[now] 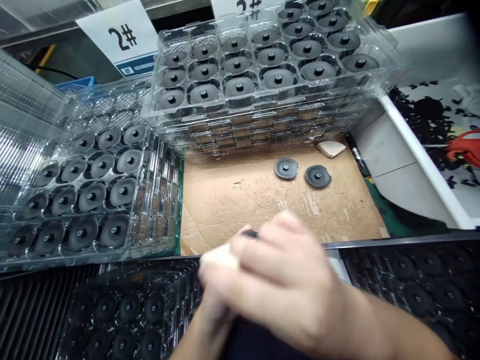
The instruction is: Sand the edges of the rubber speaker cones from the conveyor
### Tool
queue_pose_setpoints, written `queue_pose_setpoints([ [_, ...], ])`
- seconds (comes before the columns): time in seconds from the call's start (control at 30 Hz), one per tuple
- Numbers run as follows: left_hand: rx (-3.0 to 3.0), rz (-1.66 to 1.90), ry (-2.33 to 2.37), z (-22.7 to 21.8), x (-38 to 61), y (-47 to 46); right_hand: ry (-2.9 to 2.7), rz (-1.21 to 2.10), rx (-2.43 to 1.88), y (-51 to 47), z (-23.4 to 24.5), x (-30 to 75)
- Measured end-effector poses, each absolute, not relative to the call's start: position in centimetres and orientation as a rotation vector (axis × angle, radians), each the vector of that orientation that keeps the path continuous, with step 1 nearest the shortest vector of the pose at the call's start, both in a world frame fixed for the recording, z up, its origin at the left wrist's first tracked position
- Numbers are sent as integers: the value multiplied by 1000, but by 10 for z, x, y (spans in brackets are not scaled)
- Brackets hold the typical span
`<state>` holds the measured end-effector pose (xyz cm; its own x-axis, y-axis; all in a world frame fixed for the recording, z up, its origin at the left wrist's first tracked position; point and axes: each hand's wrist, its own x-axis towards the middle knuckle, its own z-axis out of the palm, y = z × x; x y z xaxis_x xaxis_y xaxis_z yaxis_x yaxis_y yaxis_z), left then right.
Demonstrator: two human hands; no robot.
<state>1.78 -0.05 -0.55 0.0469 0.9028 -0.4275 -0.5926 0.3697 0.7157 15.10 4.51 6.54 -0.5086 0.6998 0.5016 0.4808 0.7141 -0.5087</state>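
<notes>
A 2# sign (pixel 125 36) stands upper left; red object (pixel 465 146) far right

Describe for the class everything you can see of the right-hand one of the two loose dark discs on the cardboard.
The right-hand disc is dark grey, roughly round and matte, and looks like plastic. A short peg with a paler tip stands up near its middle, and its rim is notched on the right. It lies peg-up on the brown cardboard, apart from the other loose disc to its left and the pale wedge-shaped piece beyond it.
</notes>
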Motion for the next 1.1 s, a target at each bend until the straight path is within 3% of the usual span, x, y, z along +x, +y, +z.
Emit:
queue_pose_setpoints([
  [0.07,396,1175,969,-7,17,-1,-2141,489,-763,50,60,152],
  [0.27,330,1279,808,-1,8,2,-2027,844,-1324,53,-3,175],
  [0.43,300,1262,747,2,5,5,-2079,1008,-1333,26,-58,173],
  [0.53,298,1244,748,4,8,6,-2002,1003,-1405,26,-44,175],
  [0.63,302,1218,756,6,13,4,-1807,907,-1413,36,3,175],
  [0.77,294,1213,882,5,18,0,-1903,654,-956,44,50,158],
  [0.93,286,1258,940,1,5,1,-2123,690,-1259,40,45,163],
  [1.1,352,1264,823,5,0,6,-1903,878,-1239,29,42,183],
])
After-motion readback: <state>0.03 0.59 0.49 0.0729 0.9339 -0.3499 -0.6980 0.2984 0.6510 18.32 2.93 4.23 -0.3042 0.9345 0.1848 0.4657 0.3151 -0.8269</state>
